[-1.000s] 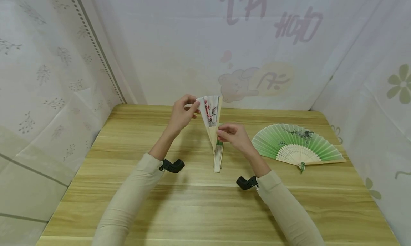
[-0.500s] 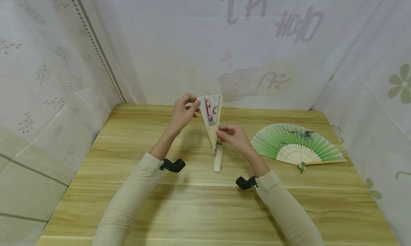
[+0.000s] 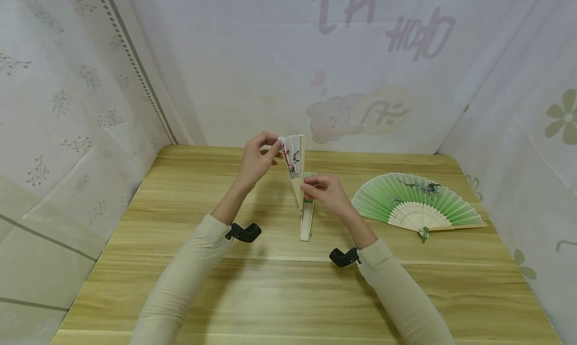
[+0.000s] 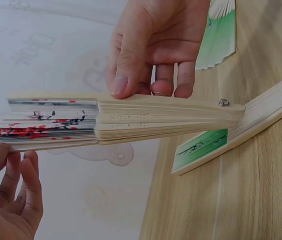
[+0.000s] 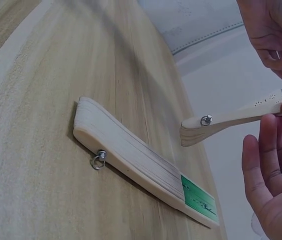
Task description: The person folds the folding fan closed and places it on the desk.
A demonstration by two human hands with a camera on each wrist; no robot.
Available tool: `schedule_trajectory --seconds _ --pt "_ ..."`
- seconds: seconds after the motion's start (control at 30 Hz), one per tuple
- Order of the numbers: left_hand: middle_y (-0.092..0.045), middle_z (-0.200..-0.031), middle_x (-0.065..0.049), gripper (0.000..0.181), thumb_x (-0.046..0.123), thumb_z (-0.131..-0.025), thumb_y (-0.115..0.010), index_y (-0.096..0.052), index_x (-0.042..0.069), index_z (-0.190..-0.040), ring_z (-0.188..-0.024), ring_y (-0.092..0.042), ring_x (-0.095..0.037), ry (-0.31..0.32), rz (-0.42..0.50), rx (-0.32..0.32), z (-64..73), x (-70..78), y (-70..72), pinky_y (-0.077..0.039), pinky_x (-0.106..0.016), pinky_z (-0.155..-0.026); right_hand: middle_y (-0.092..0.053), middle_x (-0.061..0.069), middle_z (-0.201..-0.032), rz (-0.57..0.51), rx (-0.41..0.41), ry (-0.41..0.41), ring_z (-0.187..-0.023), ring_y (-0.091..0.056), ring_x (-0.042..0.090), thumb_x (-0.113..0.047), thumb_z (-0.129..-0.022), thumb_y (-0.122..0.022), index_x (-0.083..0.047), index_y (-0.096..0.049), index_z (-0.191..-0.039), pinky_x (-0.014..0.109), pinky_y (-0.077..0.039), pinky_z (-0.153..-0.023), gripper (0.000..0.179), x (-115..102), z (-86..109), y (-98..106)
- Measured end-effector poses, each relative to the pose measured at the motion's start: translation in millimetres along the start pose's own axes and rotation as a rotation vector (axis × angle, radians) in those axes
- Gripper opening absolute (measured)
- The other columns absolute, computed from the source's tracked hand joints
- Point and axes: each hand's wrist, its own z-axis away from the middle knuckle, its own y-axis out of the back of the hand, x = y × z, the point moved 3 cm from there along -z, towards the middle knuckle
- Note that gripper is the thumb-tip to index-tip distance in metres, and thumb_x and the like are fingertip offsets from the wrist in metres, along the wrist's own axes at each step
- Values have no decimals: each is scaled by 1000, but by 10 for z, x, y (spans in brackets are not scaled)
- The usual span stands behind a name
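A white folding fan (image 3: 293, 157) with red blossoms and dark branches is held up, its ribs only slightly spread. My left hand (image 3: 259, 157) pinches its upper left edge between thumb and fingers. With the thumb and fingertips my right hand (image 3: 331, 192) pinches the outer rib on the other side, lower down. A metal rivet (image 4: 223, 102) shows at the fan's narrow end. Just behind and below it, a folded green fan (image 3: 306, 220) lies on the table; in the right wrist view its rivet ring (image 5: 99, 160) is visible.
A green fan (image 3: 416, 205) lies spread at the right of the wooden table (image 3: 279, 295), a green tassel (image 3: 423, 234) at its pivot. Printed cloth (image 3: 252, 64) hangs behind the table and at both sides.
The white fan has narrowed: its right edge has moved left, with my right hand shifting slightly left along with it. My left hand has barely moved. Both green fans stay where they were.
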Motion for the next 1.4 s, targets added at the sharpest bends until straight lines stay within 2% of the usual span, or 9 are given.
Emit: schedule_trajectory --seconds 0.17,0.3,0.43,0.6,0.67,0.83,1.0,1.13,1.4 --pt "-62 -104 -27 16 -2 -103 -56 -60 -14 -113 -73 -66 -12 36 10 -12 -57 -216 11 -54 -23 -58 -67 23 -106 -1 -11 3 -87 -71 26 -2 -99 -67 14 -68 -115 61 -52 -87 23 21 -6 -10" --pt "-64 -106 -22 19 5 -105 -57 -62 -10 -116 -79 -69 -23 76 20 -23 -85 -380 33 -57 -29 -60 -68 24 -106 2 -8 2 -91 -69 36 -4 -99 -67 13 -68 -115 60 -52 -88 23 26 2 -16" --pt "-65 -105 -19 20 11 -105 -59 -63 -6 -116 -87 -70 -35 87 19 -50 -74 -414 39 -59 -32 -63 -68 21 -104 6 22 -10 -95 -65 49 -7 -99 -68 10 -70 -113 55 -55 -87 22 44 5 -7" --pt "-64 -104 -17 20 12 -104 -61 -63 -3 -117 -85 -70 -32 82 23 -89 -55 -397 21 -58 -55 -72 -69 21 -103 5 48 -20 -94 -65 49 -8 -99 -69 9 -70 -111 50 -57 -85 21 52 1 -10" --pt "-64 -104 -16 20 10 -102 -64 -63 -3 -117 -83 -70 -28 78 13 -97 -56 -388 12 -57 -58 -73 -69 21 -102 8 50 -20 -93 -66 47 -8 -98 -70 9 -70 -110 49 -58 -84 21 48 -2 -15" --pt "-64 -103 -16 20 10 -101 -65 -64 -3 -116 -82 -70 -29 67 -1 -107 -47 -391 5 -60 -40 -66 -69 19 -99 14 51 -9 -87 -68 38 -7 -98 -70 10 -71 -108 45 -59 -81 19 48 -3 -19" --pt "-64 -102 -15 21 13 -100 -67 -64 -1 -115 -84 -70 -30 77 5 -120 -36 -405 -5 -60 -41 -67 -70 17 -97 21 57 -3 -84 -69 30 -6 -98 -69 9 -71 -107 42 -59 -80 18 55 8 -13" --pt "-63 -100 -14 19 9 -99 -69 -64 -1 -115 -83 -71 -31 77 1 -107 -42 -427 -7 -60 -49 -70 -70 17 -98 13 52 4 -87 -69 36 -6 -98 -69 9 -71 -107 45 -59 -81 17 58 12 -10" --pt "-62 -98 -15 18 6 -98 -69 -64 -4 -113 -79 -70 -32 56 1 -79 -51 -435 -7 -60 -41 -65 -70 21 -95 27 39 30 -87 -66 45 -8 -98 -71 8 -72 -107 58 -54 -84 18 52 16 0"
